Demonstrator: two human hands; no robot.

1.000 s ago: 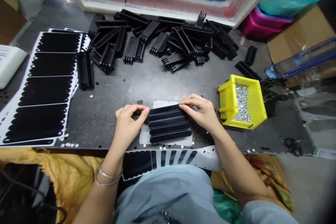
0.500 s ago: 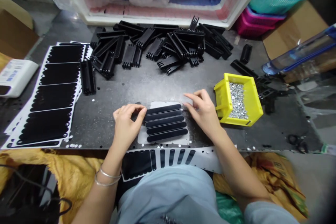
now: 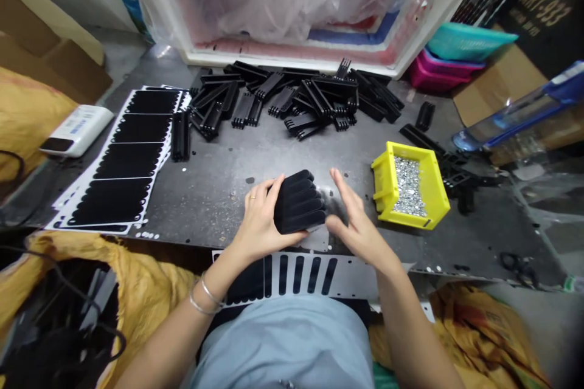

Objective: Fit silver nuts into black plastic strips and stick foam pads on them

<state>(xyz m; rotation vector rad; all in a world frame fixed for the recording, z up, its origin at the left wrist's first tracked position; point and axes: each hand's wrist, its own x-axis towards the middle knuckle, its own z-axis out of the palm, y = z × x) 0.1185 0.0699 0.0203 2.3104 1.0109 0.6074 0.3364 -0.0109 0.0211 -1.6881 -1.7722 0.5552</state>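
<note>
My left hand (image 3: pixel 258 219) grips a small sheet of black oblong foam strips (image 3: pixel 298 200), lifted off the dark table (image 3: pixel 219 176) and tilted toward me. My right hand (image 3: pixel 353 219) is at the sheet's right edge, palm facing it, fingers stretched out and apart, thumb near the lower corner. A white backing sheet with slot-shaped cutouts (image 3: pixel 319 273) lies across my lap at the table's front edge.
A pile of black ribbed plastic parts (image 3: pixel 296 97) lies at the back. Stacked sheets of black foam strips (image 3: pixel 128 158) sit at the left, a yellow bin of small metal screws (image 3: pixel 408 185) at the right. A white device (image 3: pixel 77 129) rests far left; baskets and cardboard far right.
The foam strip sheet lay flat on the table under both hands; now my left hand has lifted and tilted it. My right hand let go and opened beside it. The view tilted up.
</note>
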